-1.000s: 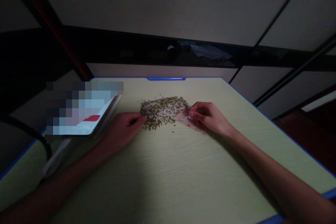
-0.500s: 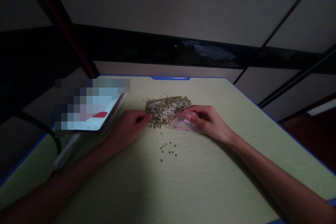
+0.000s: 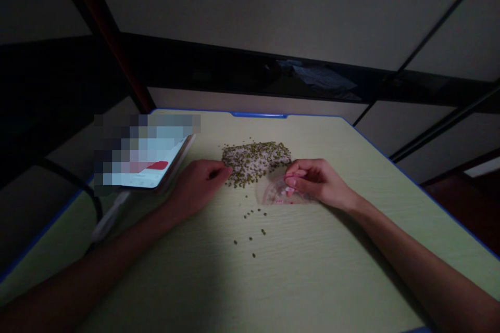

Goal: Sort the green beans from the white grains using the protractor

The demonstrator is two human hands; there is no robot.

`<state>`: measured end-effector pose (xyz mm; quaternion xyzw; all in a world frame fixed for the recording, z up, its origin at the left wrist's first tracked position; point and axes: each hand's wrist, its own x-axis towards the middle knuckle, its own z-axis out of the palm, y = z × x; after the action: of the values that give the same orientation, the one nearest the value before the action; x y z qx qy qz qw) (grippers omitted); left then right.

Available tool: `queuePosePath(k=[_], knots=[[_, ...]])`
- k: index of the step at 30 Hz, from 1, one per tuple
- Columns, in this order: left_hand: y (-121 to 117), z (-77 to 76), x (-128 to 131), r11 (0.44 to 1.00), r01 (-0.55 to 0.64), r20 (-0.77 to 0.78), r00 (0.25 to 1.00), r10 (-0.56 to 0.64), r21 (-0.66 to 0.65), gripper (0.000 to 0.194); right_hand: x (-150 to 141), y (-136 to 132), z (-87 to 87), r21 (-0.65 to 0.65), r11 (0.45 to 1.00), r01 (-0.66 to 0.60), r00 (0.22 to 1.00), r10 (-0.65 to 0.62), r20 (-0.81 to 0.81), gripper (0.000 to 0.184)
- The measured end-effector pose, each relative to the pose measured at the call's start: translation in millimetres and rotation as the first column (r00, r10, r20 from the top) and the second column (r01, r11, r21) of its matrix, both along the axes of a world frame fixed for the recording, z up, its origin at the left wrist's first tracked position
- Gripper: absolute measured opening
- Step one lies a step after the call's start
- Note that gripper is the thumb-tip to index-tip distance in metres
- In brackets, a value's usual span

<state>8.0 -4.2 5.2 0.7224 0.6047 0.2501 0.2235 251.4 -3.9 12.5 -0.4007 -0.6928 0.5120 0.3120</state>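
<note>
A pile of small green beans, mixed with pale grains that look like rice, lies on the pale wood-grain table. My right hand pinches a clear plastic protractor with pink markings at the pile's right front. Its straight edge faces me, and the fingers hide part of it. At the pile's left edge rests my left hand, fingers curled in and thumb against them; what they hold, if anything, is hidden. Several loose green beans are scattered on my side of the pile.
A tablet-like device with a lit screen, partly blurred out, leans at the left, with a white cable plug and dark cable by it. The table has a blue rim. Pale panels stand behind it.
Several beans have come away from the pile towards me and spread out. My right hand has drawn the protractor back from the pile and turned it. My left hand stays beside the pile.
</note>
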Motion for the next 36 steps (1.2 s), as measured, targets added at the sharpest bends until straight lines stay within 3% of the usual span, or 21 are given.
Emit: queuePosePath(k=[8, 13, 23, 36], knots=[[-1.8, 1.2, 0.0, 1.0, -0.001, 0.004, 1.0, 0.001, 0.008, 0.035, -3.0, -2.2, -2.7, 0.014, 0.999, -0.043, 0.997, 0.042, 0.072, 0.025], [-2.3, 2.0, 0.4, 1.0, -0.004, -0.008, 1.0, 0.004, -0.001, 0.036, -9.2, -6.9, -1.7, 0.052, 0.998, -0.034, 0.993, 0.028, 0.112, 0.016], [-2.5, 2.9, 0.8, 1.0, -0.007, -0.012, 1.0, 0.007, -0.008, 0.035, -15.5, -8.1, -2.3, 0.058, 0.998, 0.019, 0.992, -0.026, 0.122, 0.015], [-2.0, 2.1, 0.8, 1.0, -0.005, -0.019, 1.0, 0.005, 0.0, 0.035, -23.7, -14.5, -0.1, 0.068, 0.995, -0.075, 0.991, 0.066, 0.116, 0.01]])
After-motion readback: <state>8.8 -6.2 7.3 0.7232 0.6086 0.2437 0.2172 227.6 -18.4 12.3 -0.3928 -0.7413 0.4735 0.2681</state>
